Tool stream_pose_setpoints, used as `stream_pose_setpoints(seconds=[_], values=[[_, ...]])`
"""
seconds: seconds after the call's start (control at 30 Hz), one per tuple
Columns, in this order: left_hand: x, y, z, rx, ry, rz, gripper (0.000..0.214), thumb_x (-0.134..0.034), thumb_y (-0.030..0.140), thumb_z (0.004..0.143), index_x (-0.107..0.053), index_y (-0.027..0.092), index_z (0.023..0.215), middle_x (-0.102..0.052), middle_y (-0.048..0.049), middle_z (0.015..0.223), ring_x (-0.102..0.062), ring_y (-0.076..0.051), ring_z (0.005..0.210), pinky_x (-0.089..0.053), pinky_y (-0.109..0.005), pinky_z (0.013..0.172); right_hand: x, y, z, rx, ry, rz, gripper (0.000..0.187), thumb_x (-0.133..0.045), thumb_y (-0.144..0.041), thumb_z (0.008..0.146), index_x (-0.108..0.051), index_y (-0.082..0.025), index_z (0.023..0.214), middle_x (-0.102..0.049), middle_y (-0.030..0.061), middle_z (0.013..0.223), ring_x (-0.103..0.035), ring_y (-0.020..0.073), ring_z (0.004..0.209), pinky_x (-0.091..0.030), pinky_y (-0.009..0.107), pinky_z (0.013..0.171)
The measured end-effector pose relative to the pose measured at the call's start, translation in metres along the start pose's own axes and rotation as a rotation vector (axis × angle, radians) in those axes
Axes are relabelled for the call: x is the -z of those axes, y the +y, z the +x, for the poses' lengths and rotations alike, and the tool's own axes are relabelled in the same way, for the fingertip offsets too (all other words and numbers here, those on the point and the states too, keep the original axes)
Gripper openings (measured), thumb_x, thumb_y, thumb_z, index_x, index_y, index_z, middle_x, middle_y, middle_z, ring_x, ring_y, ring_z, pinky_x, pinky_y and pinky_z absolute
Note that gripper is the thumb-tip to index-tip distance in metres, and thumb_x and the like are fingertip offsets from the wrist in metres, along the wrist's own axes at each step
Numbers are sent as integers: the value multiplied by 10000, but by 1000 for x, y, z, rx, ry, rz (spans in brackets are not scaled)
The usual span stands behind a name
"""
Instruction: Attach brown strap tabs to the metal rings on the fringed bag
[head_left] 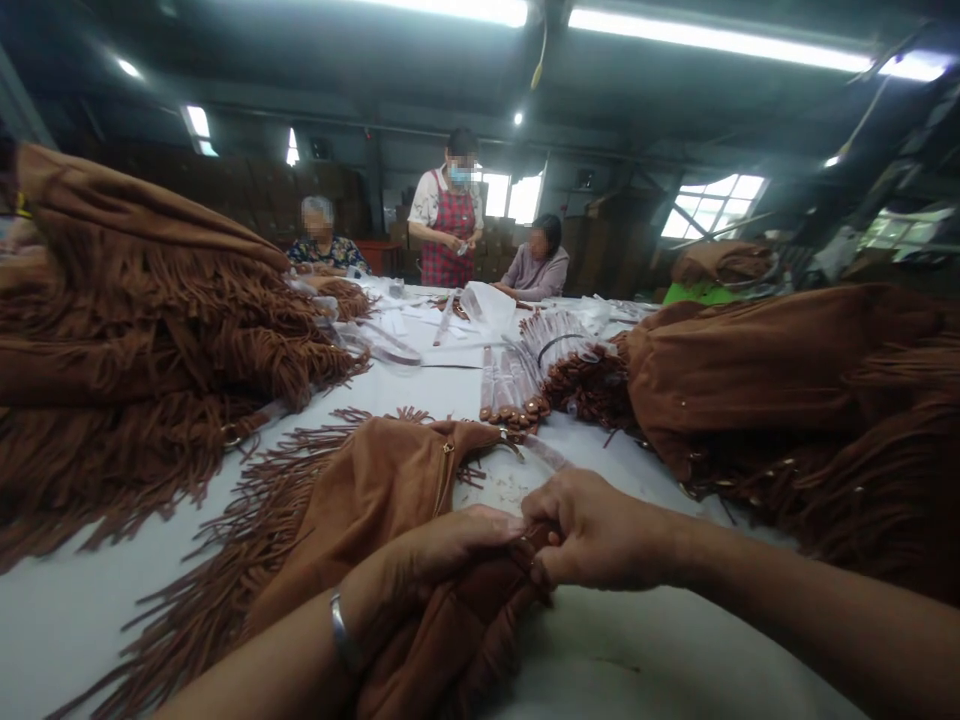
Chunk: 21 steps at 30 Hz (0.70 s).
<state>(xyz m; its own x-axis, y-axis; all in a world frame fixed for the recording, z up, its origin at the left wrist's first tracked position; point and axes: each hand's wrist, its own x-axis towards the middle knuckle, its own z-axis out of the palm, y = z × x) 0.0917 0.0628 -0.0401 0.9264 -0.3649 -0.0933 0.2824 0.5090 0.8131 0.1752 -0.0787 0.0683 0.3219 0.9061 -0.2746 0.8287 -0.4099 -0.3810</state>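
Both hands meet at the near edge of a brown fringed suede bag (390, 500) lying on the white table (90, 600). The left hand (435, 560) clamps a fold of the suede; the right hand (600, 535) pinches something small at that edge, perhaps a strap end, though the fingers hide it. Loose fringe (247, 520) trails close under the grip, so a strand could snag or get pulled. Stacked bags (150, 330) crowd the left side and could slide into the work.

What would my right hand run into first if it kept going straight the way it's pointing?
The right hand points left, fingertips already meeting the left hand on the brown fringed bag. Going on, it would likely press into that hand and the bag's gathered edge first.
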Motion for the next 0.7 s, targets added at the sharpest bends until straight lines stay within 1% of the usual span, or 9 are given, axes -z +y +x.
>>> stream_pose_setpoints(seconds=[0.07,0.13,0.2,0.27,0.37,0.43,0.5,0.57,0.7], values=[[-2,-1,-1,19,-79,-36,297,-622,336,761,-647,86,920,-655,-89,876,-609,-174,800,-432,-318,854,9,-7,1,60,-76,-157,115,-666,-276,612,-670,-172,662,-577,-16,545,-464,98,480,-266,198,450],[-4,1,-2,56,-139,-20,351,-626,388,761,-651,75,919,-650,-101,884,-605,-182,837,-412,-311,881,18,-15,4,143,-137,-346,126,-661,-290,619,-683,-176,669,-599,9,550,-486,120,490,-262,219,462],[-5,4,-3,87,-174,8,429,-649,436,736,-651,60,942,-644,-113,894,-597,-184,840,-410,-298,869,27,-21,7,219,-191,-484,103,-641,-264,636,-689,-181,674,-618,29,563,-515,142,513,-254,233,464],[-6,8,-4,89,-184,23,467,-666,453,713,-655,50,947,-638,-122,901,-590,-179,818,-418,-282,835,31,-22,10,270,-215,-546,85,-622,-237,661,-687,-188,684,-632,36,578,-539,154,531,-251,241,467],[-7,8,-5,41,-155,19,419,-657,424,723,-669,42,895,-636,-131,886,-582,-178,820,-409,-273,843,32,-13,10,330,-173,-578,100,-591,-245,726,-667,-184,702,-642,44,605,-562,164,563,-262,258,497],[-7,5,-4,21,-122,-10,369,-658,386,728,-671,48,874,-636,-123,861,-582,-170,817,-401,-272,861,29,-5,8,323,-158,-579,119,-571,-257,762,-652,-182,718,-637,45,602,-564,168,566,-259,268,509],[-7,1,-3,37,-92,-44,348,-673,367,717,-670,58,876,-637,-111,842,-582,-161,800,-407,-270,852,25,0,3,287,-163,-585,115,-558,-249,779,-641,-184,732,-623,39,579,-557,169,543,-234,275,496],[-7,-4,-2,67,-62,-48,353,-699,370,687,-673,67,868,-639,-106,832,-583,-163,784,-426,-266,806,22,1,-2,264,-183,-612,100,-550,-198,777,-632,-181,723,-607,34,551,-545,163,500,-195,281,467],[-5,-10,0,106,3,-4,386,-723,408,639,-680,78,834,-635,-90,761,-573,-159,695,-433,-233,618,17,-3,-10,299,-235,-650,139,-540,-66,729,-626,-174,723,-608,32,557,-543,152,454,-155,294,429]])
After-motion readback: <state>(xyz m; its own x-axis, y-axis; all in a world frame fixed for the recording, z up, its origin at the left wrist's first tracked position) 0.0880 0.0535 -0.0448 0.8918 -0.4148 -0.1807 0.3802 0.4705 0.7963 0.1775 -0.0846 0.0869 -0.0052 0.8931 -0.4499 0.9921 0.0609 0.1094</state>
